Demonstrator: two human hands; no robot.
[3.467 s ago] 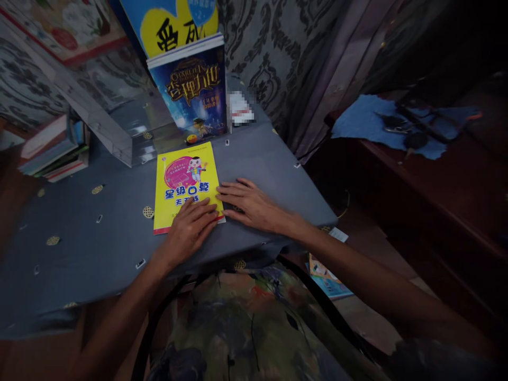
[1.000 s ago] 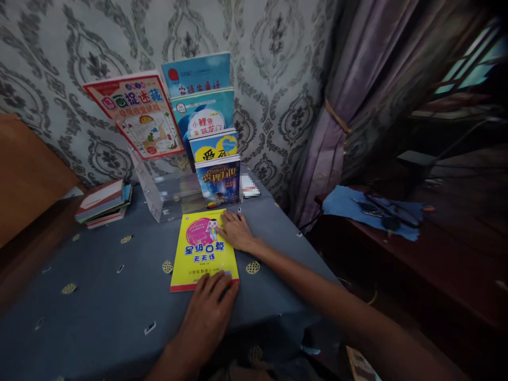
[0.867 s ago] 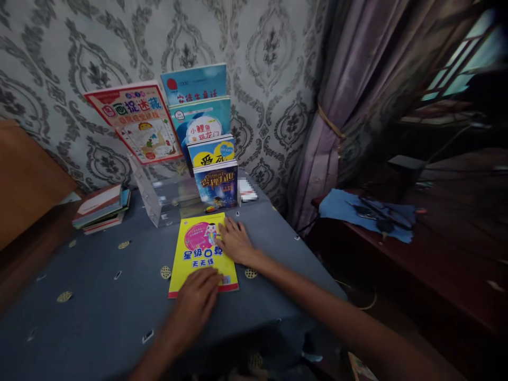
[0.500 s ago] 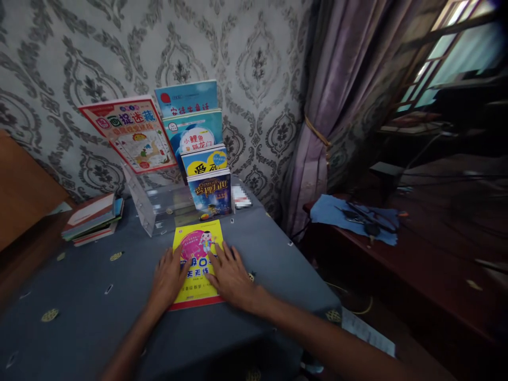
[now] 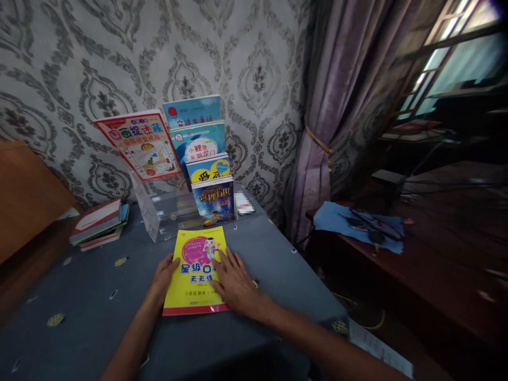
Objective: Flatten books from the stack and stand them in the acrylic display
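A yellow workbook [image 5: 195, 264] with a red lower edge lies flat on the grey-blue tablecloth [image 5: 91, 312]. My left hand [image 5: 162, 275] rests at the book's left edge, fingers together and laid along it. My right hand [image 5: 234, 280] lies flat on the book's right side, fingers spread. Just behind the book stands a clear acrylic stand [image 5: 159, 211] holding a stepped row of books, the front one dark blue [image 5: 214, 198].
A red-bordered book [image 5: 138, 143] leans on the stand's left tier. A stack of books [image 5: 99, 222] lies at the table's left. To the right are a purple curtain [image 5: 317, 132] and a dark wooden surface with a blue cloth [image 5: 357, 225].
My left hand has slid from the book's lower edge to its left edge. My right hand came down from the top right corner onto the cover's right side. The camera has tilted up.
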